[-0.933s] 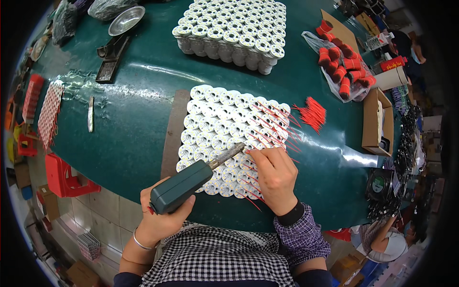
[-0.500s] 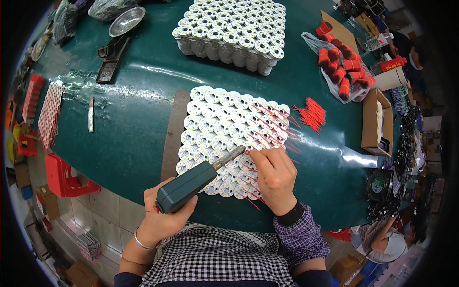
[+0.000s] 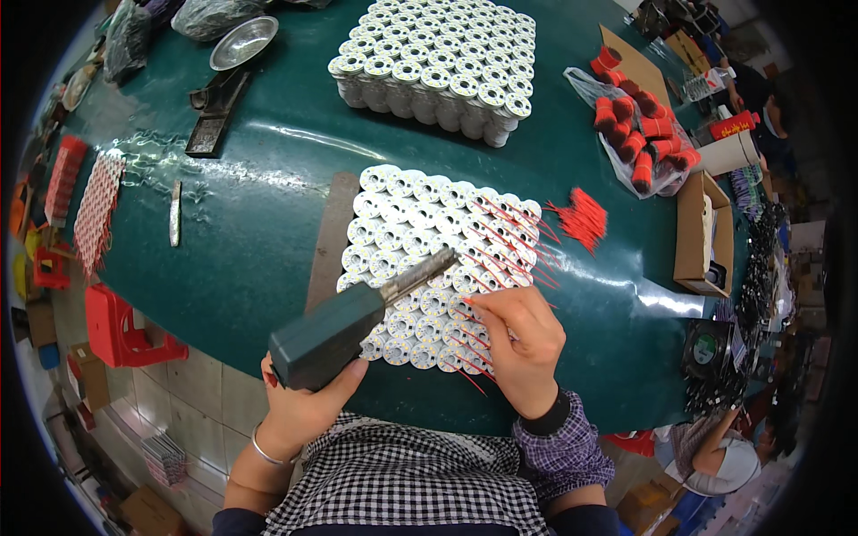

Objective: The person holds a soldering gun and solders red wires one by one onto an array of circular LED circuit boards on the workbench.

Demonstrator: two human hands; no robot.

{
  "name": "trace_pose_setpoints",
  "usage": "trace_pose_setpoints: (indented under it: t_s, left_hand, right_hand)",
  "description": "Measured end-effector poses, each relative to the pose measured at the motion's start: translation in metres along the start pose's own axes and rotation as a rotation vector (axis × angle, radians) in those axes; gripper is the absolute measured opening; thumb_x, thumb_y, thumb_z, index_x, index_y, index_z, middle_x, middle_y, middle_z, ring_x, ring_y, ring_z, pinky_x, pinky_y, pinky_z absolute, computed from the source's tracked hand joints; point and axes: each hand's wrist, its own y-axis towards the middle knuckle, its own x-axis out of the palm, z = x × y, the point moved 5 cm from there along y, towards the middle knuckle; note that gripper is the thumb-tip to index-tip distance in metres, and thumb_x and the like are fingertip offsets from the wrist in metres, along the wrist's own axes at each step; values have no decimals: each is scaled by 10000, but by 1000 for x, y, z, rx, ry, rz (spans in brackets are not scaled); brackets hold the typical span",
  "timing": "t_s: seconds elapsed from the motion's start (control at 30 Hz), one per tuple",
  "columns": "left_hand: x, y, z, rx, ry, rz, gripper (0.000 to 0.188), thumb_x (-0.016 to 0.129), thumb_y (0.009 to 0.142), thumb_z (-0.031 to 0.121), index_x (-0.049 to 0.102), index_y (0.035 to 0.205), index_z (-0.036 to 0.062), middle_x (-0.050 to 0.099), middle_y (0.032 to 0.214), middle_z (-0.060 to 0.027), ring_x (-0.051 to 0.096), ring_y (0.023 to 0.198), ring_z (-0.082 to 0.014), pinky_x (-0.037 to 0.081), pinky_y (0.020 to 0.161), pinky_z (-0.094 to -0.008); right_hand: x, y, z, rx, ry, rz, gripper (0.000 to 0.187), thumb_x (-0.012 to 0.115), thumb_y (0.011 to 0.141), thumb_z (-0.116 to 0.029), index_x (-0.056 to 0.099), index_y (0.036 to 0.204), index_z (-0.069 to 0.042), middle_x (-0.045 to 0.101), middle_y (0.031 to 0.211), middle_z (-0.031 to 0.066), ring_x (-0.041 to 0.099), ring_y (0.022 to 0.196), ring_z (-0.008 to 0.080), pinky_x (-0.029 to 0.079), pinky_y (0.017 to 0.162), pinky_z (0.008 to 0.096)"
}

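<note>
My left hand [image 3: 308, 404] is wrapped round the dark green handle of a soldering gun [image 3: 326, 335]. The gun's metal tip points up and right, over a block of round white LED boards [image 3: 386, 237] set in close rows. At the right side of the block, my right hand [image 3: 525, 348] is closed in a pinch on a thin red wire [image 3: 467, 301], mostly hidden by the fingers. Several other red wires [image 3: 509, 255] stick out across the boards on that side. A loose pile of red wires [image 3: 583, 220] lies just right of the block.
A taller stack of round white boards [image 3: 429, 85] stands at the back. Bundled red wires [image 3: 643, 134] lie on a plastic bag at right, near a cardboard box [image 3: 693, 228]. At left are a metal dish [image 3: 244, 43], a dark metal holder [image 3: 210, 125] and a small blade-like tool [image 3: 175, 214].
The soldering gun's tip has come up and away from my right fingers, and its body has shifted left. My right hand has moved slightly nearer to me, still pinched.
</note>
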Motion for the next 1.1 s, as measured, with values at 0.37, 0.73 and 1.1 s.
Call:
trace_pose_setpoints:
  t_s: [0.37, 0.73, 1.1]
  left_hand:
    - [45, 20, 26, 14, -224, -205, 511, 801, 817, -66, 596, 1284, -44, 678, 1179, -148, 714, 904, -163, 622, 796, -292]
    - [25, 1, 37, 130, -255, 35, 274, 749, 884, -13, 684, 1150, -20, 729, 1056, -81, 675, 908, -104, 562, 777, -257]
    - [36, -28, 33, 694, 292, -100, 523, 755, 811, 72, 622, 1317, 56, 657, 1223, -173, 693, 1038, -318, 570, 873, -352]
  right_hand:
    - [25, -21, -19, 785, 1123, -299, 112, 692, 963, -32, 656, 1035, 46, 707, 943, 100, 694, 833, 148, 574, 773, 268]
    - [32, -51, -23, 857, 1353, -304, 112, 673, 977, -42, 638, 1061, 23, 706, 1006, 113, 688, 915, 170, 563, 849, 305]
    - [44, -54, -42, 1061, 1525, 47, 159, 617, 1024, -94, 603, 1153, -2, 725, 1097, 130, 699, 1010, 191, 544, 956, 348]
